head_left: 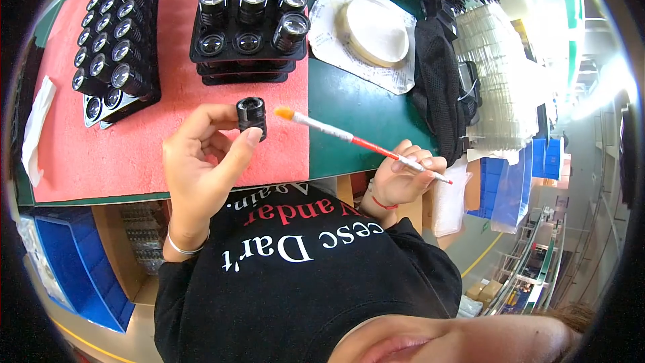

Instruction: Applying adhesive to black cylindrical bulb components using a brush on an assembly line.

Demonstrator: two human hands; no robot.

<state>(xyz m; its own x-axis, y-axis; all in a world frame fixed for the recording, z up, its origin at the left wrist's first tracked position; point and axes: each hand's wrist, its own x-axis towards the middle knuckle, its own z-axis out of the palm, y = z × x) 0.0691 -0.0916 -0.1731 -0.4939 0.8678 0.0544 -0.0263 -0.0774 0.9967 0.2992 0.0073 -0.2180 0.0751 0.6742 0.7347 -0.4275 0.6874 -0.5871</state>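
Between the thumb and fingers of my left hand (208, 154) stands a small black lens barrel (252, 118), upright, its round open end facing up. My right hand (408, 175) is closed round a thin paintbrush (353, 139) with a red and silver handle. The orange bristles (284, 113) point left toward the barrel and stay a little apart from it. Beyond my hands, black trays full of similar lens barrels (252, 4) are stacked on a pink foam mat (181, 87). Another tray of lens barrels (123, 77) lies at the left.
A round white dish (376, 32) sits on printed paper (324, 17) on the green table (349, 104). Right of it are a black mesh bag (437, 81) and stacked clear plastic trays (494, 74). A white paper strip (37, 131) lies far left. Blue bins (84, 262) stand below.
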